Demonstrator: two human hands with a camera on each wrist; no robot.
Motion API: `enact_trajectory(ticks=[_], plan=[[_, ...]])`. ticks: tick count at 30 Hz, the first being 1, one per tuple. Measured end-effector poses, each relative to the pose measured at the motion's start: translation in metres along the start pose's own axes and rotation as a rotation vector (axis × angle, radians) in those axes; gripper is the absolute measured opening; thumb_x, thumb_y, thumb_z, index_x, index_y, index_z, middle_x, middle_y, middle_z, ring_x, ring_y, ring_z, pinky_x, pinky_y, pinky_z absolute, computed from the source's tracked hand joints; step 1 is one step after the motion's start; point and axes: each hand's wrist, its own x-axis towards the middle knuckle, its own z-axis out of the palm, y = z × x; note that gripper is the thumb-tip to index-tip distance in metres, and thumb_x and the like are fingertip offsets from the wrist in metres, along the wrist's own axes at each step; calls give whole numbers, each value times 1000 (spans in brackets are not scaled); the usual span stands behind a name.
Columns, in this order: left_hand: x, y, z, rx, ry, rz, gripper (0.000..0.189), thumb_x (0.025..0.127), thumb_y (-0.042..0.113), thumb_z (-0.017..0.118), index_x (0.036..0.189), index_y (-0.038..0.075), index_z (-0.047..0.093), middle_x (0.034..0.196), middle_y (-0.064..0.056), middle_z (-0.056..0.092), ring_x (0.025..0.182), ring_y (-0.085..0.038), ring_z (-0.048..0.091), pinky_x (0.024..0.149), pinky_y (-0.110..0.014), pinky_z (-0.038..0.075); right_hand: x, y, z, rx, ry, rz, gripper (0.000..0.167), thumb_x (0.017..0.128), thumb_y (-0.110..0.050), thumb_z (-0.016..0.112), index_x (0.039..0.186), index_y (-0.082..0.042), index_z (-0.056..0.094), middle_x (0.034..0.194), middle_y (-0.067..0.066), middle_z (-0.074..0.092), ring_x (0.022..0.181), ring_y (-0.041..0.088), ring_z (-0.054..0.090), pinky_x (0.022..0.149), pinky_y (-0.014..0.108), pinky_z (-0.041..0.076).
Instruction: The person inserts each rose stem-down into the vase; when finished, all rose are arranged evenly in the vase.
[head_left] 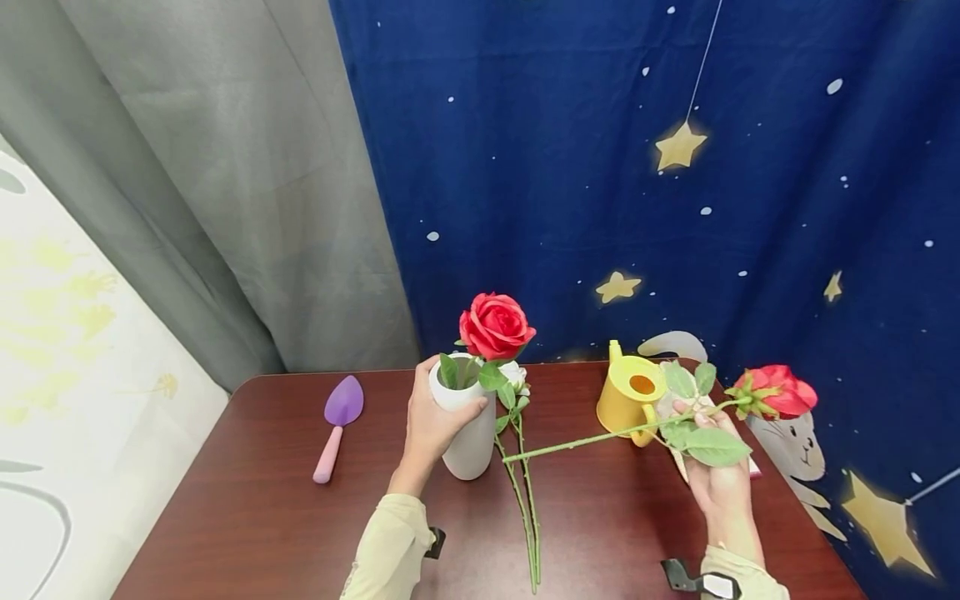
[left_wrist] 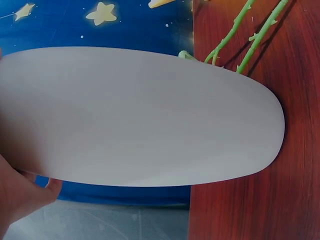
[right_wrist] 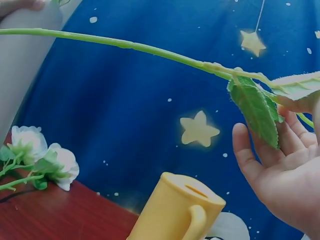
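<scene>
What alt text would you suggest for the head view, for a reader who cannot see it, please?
A person's left hand grips a white vase holding a red rose; their right hand holds another red rose by its stem above a table. White flowers lie beside the vase, with a yellow watering can to the right and a purple trowel to the left.

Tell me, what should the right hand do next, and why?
Maybe bring the rose in the right hand stem-first over the vase: its stem points sideways, the left hand grips the vase, and another red rose stands inside.
</scene>
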Motion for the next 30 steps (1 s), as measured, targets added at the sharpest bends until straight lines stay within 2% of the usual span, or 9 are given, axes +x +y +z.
enact_trajectory(ticks=[5,14,24,30], plan=[[-5,3,5,49,63,-15,86,59,35,86,129,15,40,114,-1,55,98,-16,55,80,-43,46,3,-13,4,30,25,-41,26,98,6,25,101,9,51,110,28,59,99,30,60,79,32,50],[-10,9,9,95,175,-17,83,58,38,85,127,16,43,112,1,55,96,-17,55,78,-42,47,20,-22,22,108,103,-87,14,96,9,35,95,9,48,107,31,59,99,34,60,82,36,49],[-12,8,9,110,199,-1,84,57,40,85,126,15,43,111,0,54,96,-17,55,77,-42,47,35,-6,41,114,57,-93,15,96,9,35,95,11,49,108,32,58,103,42,57,92,42,43],[-13,9,10,120,219,-1,87,57,41,86,127,13,44,112,0,54,97,-17,55,78,-41,47,40,5,55,81,62,-123,14,95,9,37,96,11,50,107,30,59,99,39,58,89,40,45]])
